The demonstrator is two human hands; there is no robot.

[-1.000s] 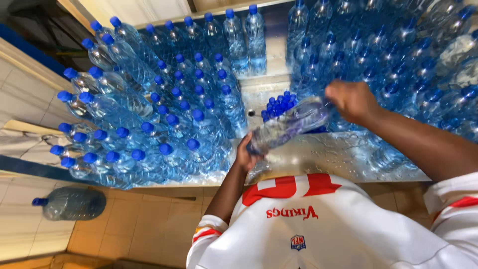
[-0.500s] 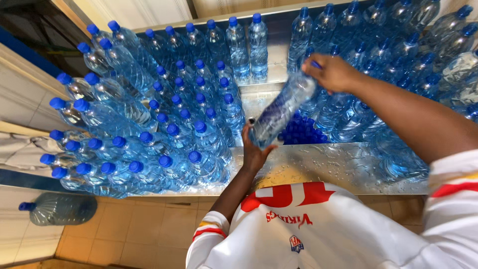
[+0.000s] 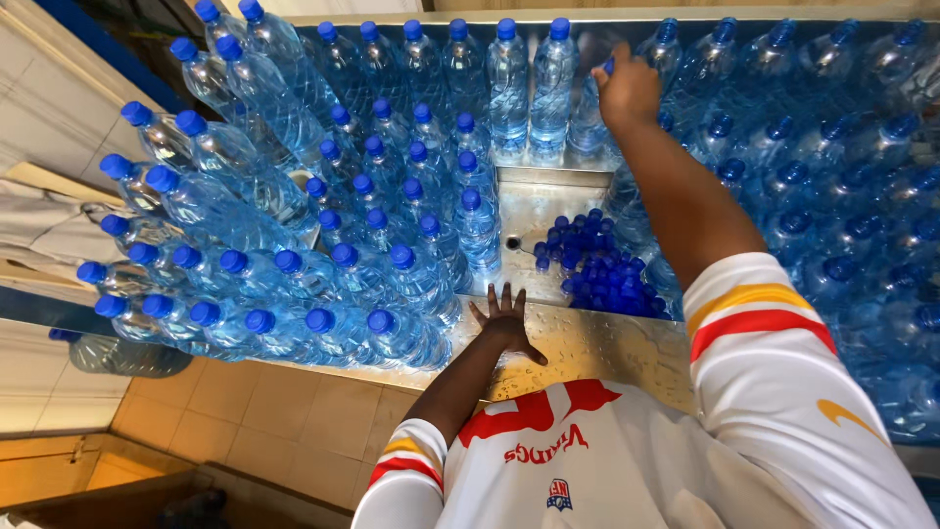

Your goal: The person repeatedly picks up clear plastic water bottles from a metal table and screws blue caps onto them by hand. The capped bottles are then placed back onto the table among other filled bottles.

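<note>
My right hand is stretched far forward and closed around the top of a clear water bottle with a blue cap, which stands in the back row next to two other upright bottles. My left hand lies flat with fingers spread on the steel counter edge, holding nothing. Just ahead of it sits a pile of loose blue caps in the steel sink basin.
Several capped bottles stand and lie stacked to the left and to the right of the basin. A large clear jug lies on the tiled floor at lower left. A beige tiled wall runs below the counter.
My right hand carried the bottle from in front of me up and forward, turning it upright into the back row. My left hand let go of it and dropped flat onto the counter.
</note>
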